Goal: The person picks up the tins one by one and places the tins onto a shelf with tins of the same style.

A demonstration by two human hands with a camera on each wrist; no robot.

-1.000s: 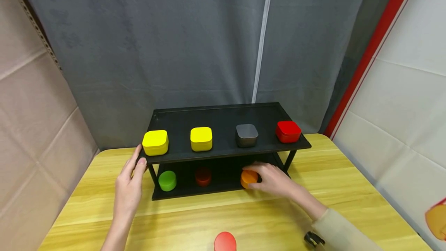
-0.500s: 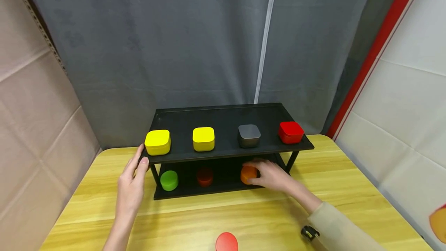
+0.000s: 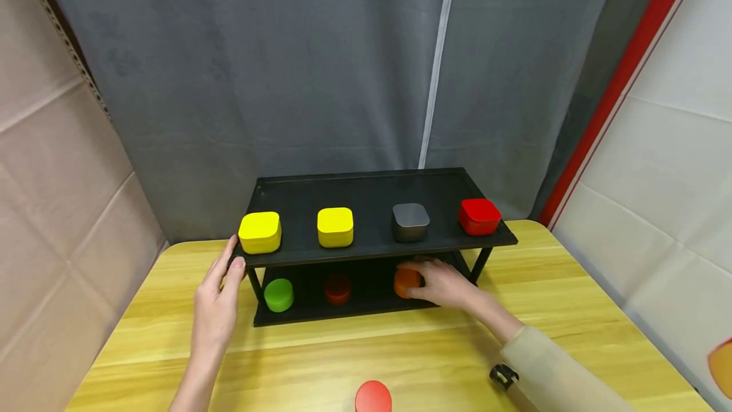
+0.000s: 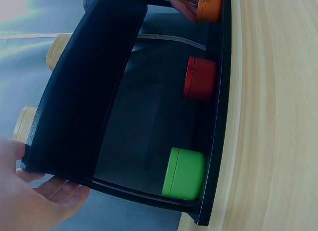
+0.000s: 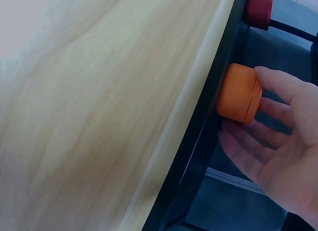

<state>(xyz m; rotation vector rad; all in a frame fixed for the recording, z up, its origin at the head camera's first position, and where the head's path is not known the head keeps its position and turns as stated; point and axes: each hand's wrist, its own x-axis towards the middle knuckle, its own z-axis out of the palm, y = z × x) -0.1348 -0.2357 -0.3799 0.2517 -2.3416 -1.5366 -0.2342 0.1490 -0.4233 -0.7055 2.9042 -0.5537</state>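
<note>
A black two-tier rack (image 3: pixel 366 189) stands on the wooden table. My left hand (image 3: pixel 214 307) holds the left front corner of its upper tier, thumb at the edge and fingers along the side. On the lower tier, toward the right, my right hand (image 3: pixel 443 281) grips a round orange lidded container (image 5: pixel 240 93) between thumb and fingers. The container's base rests on the tier near the front rim. Farther left on that tier sit a round dark red container (image 4: pixel 201 78) and a round green container (image 4: pixel 185 174).
Along the upper tier stand two yellow square boxes, left (image 3: pixel 260 233) and middle (image 3: pixel 335 227), a dark grey one (image 3: pixel 410 222) and a red one (image 3: pixel 480 216). A round red lid or container (image 3: pixel 373 397) is at the table's near side. Grey curtain (image 3: pixel 286 68) hangs behind.
The orange container has shifted a little back, deeper onto the lower tier, with my right hand. My left hand stays at the rack's corner; the head view has shifted slightly.
</note>
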